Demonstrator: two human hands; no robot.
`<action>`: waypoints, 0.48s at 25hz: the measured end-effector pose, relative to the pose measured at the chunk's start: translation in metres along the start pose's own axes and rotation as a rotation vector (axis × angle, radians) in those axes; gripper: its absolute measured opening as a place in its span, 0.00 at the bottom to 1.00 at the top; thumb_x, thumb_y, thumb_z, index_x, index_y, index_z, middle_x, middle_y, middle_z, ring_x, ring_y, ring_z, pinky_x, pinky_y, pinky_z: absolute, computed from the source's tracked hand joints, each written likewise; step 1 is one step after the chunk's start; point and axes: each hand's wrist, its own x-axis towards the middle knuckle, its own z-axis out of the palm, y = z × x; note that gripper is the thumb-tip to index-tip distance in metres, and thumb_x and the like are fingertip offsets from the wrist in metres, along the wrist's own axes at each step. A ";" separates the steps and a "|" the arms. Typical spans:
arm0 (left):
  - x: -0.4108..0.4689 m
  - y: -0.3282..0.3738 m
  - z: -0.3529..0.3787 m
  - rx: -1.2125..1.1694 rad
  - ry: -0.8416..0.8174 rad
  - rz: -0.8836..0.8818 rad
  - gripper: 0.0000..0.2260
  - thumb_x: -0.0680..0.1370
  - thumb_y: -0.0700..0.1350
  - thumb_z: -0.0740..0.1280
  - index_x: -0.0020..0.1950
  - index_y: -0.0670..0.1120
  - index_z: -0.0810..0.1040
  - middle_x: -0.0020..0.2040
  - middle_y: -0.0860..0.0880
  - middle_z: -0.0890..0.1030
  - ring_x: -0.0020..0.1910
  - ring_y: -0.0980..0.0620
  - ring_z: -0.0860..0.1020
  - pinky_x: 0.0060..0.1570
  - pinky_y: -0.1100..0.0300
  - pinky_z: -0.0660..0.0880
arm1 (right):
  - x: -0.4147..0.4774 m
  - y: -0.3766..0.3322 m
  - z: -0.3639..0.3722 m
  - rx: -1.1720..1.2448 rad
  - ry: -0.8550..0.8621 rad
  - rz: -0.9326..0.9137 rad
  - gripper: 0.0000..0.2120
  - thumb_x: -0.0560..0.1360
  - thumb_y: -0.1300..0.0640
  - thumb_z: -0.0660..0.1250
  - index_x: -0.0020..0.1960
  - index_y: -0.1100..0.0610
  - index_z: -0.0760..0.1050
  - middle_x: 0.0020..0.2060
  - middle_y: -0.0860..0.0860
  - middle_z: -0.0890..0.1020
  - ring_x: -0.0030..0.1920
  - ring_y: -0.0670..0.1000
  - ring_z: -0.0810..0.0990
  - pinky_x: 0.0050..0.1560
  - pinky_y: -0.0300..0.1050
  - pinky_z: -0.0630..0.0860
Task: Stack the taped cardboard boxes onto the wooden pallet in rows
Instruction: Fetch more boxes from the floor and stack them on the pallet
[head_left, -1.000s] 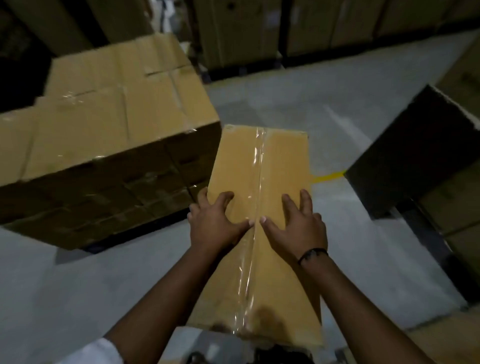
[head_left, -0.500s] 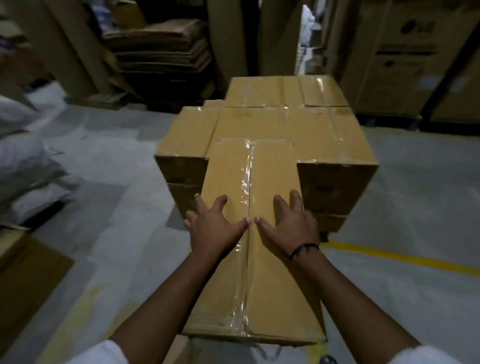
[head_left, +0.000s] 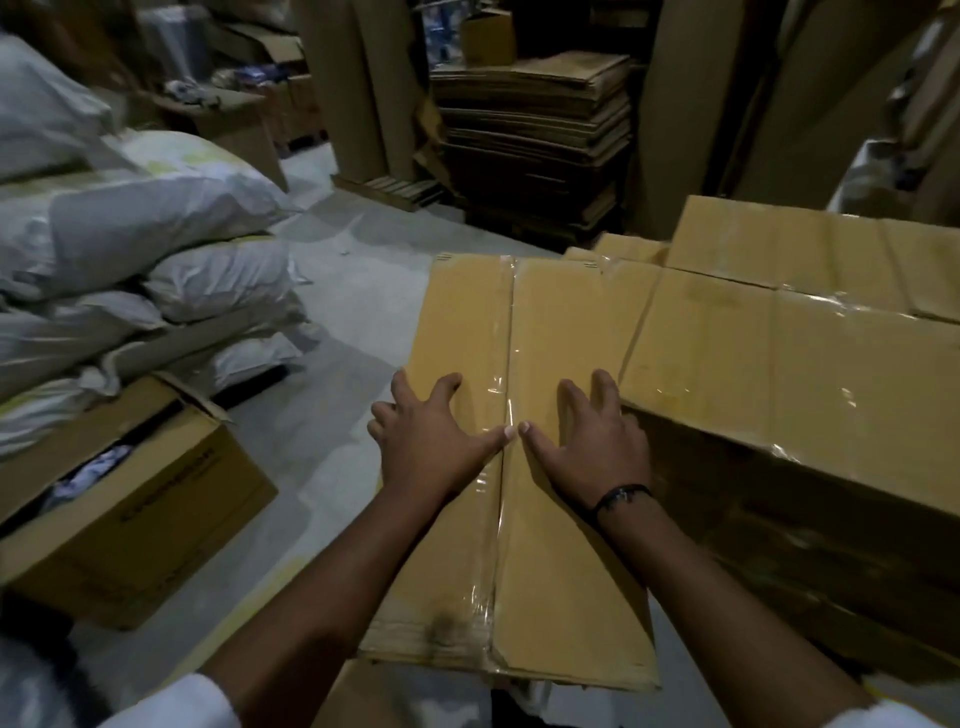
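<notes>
White sleeves (head_left: 171, 706) frame the bottom edge, and both forearms reach forward over a taped cardboard box (head_left: 566, 571) that lies lengthwise in front of the person. The left hand (head_left: 431, 441) and right hand (head_left: 587, 441) lie flat on its top, fingers spread and straight, gripping nothing; the thumbs nearly meet over the clear tape seam (head_left: 506, 364). A black wristband (head_left: 621, 496) circles the right wrist. The box's right edge sits just beside the stack of taped boxes (head_left: 779, 374), its top about level with theirs (what supports it underneath is hidden). To the left, an open carton (head_left: 145, 499) stands on the grey floor (head_left: 353, 291), with white sacks (head_left: 130, 223) piled behind it. Farther back is a pile of flattened cardboard (head_left: 535, 119).
</notes>
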 end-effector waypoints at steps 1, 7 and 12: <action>0.029 -0.005 -0.001 0.007 0.010 -0.018 0.44 0.62 0.81 0.64 0.75 0.63 0.68 0.80 0.43 0.54 0.71 0.36 0.62 0.70 0.43 0.61 | 0.027 -0.015 0.008 0.004 -0.007 -0.009 0.38 0.73 0.27 0.60 0.77 0.44 0.60 0.80 0.51 0.51 0.69 0.63 0.70 0.66 0.56 0.71; 0.198 -0.051 -0.021 0.060 0.055 -0.136 0.46 0.61 0.83 0.63 0.75 0.64 0.68 0.80 0.41 0.55 0.71 0.35 0.62 0.70 0.42 0.60 | 0.182 -0.114 0.053 0.041 -0.072 -0.102 0.37 0.74 0.28 0.59 0.78 0.43 0.59 0.81 0.50 0.50 0.67 0.64 0.72 0.67 0.56 0.70; 0.321 -0.096 -0.019 0.063 0.029 -0.137 0.46 0.61 0.83 0.63 0.75 0.64 0.66 0.81 0.42 0.54 0.74 0.35 0.61 0.71 0.41 0.60 | 0.284 -0.182 0.102 0.023 -0.061 -0.105 0.37 0.73 0.27 0.59 0.77 0.43 0.60 0.81 0.50 0.51 0.67 0.64 0.72 0.66 0.55 0.71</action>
